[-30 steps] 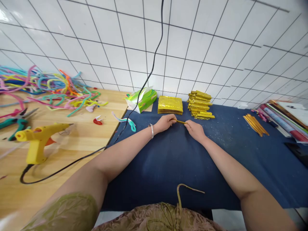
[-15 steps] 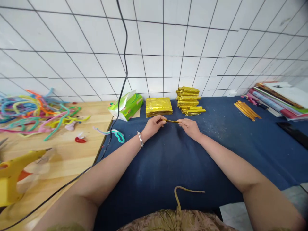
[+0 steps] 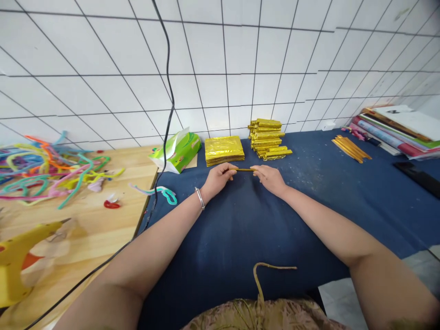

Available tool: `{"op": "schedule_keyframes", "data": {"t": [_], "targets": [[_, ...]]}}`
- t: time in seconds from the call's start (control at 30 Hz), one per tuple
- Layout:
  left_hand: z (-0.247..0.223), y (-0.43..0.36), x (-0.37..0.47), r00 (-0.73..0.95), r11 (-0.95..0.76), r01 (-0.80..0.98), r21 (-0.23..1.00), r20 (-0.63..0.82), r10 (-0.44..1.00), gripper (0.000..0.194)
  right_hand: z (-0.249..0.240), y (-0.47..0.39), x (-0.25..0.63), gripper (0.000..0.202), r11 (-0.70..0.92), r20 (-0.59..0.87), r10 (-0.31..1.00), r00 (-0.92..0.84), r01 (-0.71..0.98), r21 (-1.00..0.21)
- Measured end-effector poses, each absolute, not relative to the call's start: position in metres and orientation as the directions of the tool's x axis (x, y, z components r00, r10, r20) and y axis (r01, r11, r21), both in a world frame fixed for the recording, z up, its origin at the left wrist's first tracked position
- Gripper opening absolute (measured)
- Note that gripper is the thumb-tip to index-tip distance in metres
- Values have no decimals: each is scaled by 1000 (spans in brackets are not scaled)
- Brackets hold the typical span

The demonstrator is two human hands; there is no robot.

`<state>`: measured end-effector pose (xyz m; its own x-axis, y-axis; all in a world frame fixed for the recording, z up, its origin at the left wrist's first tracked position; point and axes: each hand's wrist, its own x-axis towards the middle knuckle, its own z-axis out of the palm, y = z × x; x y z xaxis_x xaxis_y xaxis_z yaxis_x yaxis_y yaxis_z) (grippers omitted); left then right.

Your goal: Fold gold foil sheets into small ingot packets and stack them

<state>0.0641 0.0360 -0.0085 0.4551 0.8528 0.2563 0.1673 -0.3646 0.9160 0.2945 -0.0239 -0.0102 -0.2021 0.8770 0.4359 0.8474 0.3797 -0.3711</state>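
A thin strip of folded gold foil paper (image 3: 245,170) stretches level between my two hands, just above the dark blue cloth. My left hand (image 3: 220,178), with a silver bangle at the wrist, pinches its left end. The fingers of my right hand (image 3: 270,178) are closed on the other end. Just behind my left hand lies a stack of flat gold foil sheets (image 3: 224,149). To the right of that stack is a pile of folded gold foil strips (image 3: 267,137), beyond my right hand.
A green tissue pack (image 3: 180,151) and a looped pipe cleaner (image 3: 167,194) lie to the left. Colourful pipe cleaners (image 3: 48,165) and a yellow glue gun (image 3: 20,256) rest on the wooden table. A black cable (image 3: 168,110) hangs across. Orange-gold strips (image 3: 351,148), books (image 3: 395,133) and a phone-like black object (image 3: 417,178) are at right.
The camera view has shifted slightly. Both hands still hold the gold strip by its ends, and the strip looks more level now.
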Motion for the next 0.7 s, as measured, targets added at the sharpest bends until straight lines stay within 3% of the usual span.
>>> {"op": "schedule_keyframes", "data": {"t": [0.27,0.7], "targets": [[-16,41,66,404,-327,188,926,230,885,21,-11,-16,293,36,341,345,899,-268,924,-172],[-13,44,74,429,-373,202,906,260,865,17,-7,-12,296,31,304,357,905,-233,939,-160]]}}
